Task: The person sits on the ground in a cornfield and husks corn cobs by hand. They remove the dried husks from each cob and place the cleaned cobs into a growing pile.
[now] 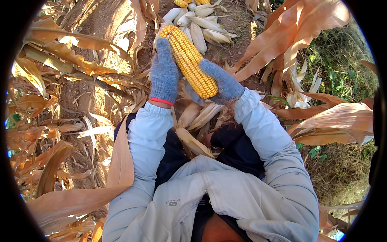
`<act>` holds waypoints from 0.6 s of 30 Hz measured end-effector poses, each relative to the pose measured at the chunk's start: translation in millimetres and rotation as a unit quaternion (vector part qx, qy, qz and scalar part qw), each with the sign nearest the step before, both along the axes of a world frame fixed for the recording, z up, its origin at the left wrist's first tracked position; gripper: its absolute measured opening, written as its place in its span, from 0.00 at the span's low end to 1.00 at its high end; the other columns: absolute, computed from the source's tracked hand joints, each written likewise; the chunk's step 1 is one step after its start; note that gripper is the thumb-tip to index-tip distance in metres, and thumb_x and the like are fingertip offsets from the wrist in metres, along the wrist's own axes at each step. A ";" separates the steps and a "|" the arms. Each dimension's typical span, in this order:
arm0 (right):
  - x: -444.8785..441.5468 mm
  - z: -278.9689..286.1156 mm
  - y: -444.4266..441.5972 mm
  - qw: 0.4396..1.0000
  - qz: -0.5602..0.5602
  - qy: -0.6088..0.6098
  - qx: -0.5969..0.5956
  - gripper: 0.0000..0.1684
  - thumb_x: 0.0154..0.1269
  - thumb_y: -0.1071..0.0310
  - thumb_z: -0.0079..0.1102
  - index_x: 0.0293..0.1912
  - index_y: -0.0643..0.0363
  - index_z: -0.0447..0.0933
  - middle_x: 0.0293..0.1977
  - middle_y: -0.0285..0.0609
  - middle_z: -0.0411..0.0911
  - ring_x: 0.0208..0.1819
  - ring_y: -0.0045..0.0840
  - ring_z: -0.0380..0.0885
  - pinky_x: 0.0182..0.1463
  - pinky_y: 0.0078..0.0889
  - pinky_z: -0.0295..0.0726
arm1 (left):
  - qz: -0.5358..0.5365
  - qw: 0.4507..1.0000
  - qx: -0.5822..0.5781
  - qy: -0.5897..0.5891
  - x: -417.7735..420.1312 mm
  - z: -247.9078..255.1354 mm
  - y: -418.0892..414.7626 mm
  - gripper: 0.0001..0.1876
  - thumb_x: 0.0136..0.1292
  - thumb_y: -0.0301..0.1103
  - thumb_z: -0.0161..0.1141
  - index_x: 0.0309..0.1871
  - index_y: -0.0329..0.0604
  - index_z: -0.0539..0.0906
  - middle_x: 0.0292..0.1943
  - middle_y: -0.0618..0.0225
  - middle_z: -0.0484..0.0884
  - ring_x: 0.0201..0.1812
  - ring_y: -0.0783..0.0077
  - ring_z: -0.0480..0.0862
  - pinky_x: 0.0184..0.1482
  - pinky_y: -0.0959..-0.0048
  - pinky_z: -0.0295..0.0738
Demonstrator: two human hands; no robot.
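A bare yellow ear of corn (191,63) slants across the space in front of me, its kernels exposed. My left hand (164,71), in a grey knit glove with a red cuff, grips it along its upper left side. My right hand (222,79), gloved in the same grey knit, wraps the lower right end. The left glove's fingers are partly hidden behind the ear. Brown corn silk (226,116) hangs below my right wrist. Beneath the ear, dry corn husks (199,116) lie between my knees.
Several husk-covered ears (198,33) lie piled on the soil ahead, with bare yellow ears (181,3) at the top edge. Dry corn leaves (297,33) reach in from the right. A long dry leaf (119,169) crosses my left sleeve. Leaning stalks (60,65) stand at left.
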State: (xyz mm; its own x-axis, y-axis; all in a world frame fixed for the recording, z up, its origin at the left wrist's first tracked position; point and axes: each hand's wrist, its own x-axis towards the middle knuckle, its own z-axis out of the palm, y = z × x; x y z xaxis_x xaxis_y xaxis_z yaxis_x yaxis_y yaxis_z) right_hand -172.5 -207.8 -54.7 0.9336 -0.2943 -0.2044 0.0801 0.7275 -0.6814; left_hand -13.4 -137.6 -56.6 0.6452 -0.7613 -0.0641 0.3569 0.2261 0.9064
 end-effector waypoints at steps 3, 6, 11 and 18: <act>3.5 8.2 5.0 0.998 -0.038 0.036 -0.027 0.35 0.73 0.46 0.59 0.67 0.61 0.68 0.50 0.46 0.82 0.39 0.26 0.86 0.37 0.28 0.90 | -0.064 0.995 0.016 -0.070 -9.6 2.3 0.3 0.26 0.74 0.50 0.58 0.57 0.31 0.77 0.48 0.60 0.84 0.44 0.73 0.84 0.46 0.72 0.81; 6.1 -5.4 0.1 0.982 -0.090 0.039 -0.161 0.33 0.76 0.46 0.54 0.66 0.60 0.67 0.47 0.43 0.82 0.38 0.25 0.86 0.36 0.27 0.90 | -0.069 0.980 0.037 -0.185 -20.6 -12.2 -4.1 0.27 0.71 0.52 0.61 0.55 0.32 0.78 0.44 0.55 0.85 0.44 0.68 0.86 0.46 0.69 0.81; 6.5 -33.9 -10.4 0.950 -0.140 0.126 -0.250 0.32 0.76 0.43 0.53 0.64 0.59 0.69 0.45 0.40 0.82 0.37 0.24 0.85 0.34 0.24 0.88 | -0.035 0.880 0.197 -0.430 -10.7 -11.7 -3.5 0.22 0.73 0.49 0.58 0.49 0.35 0.80 0.37 0.45 0.85 0.41 0.49 0.86 0.44 0.57 0.79; 4.0 -24.4 -23.4 0.960 -0.064 0.253 -0.102 0.27 0.70 0.42 0.60 0.49 0.59 0.76 0.35 0.41 0.80 0.35 0.20 0.82 0.26 0.20 0.80 | -0.028 0.824 0.150 -0.546 -6.5 9.5 11.7 0.13 0.71 0.37 0.60 0.49 0.36 0.82 0.34 0.48 0.85 0.36 0.51 0.86 0.41 0.59 0.79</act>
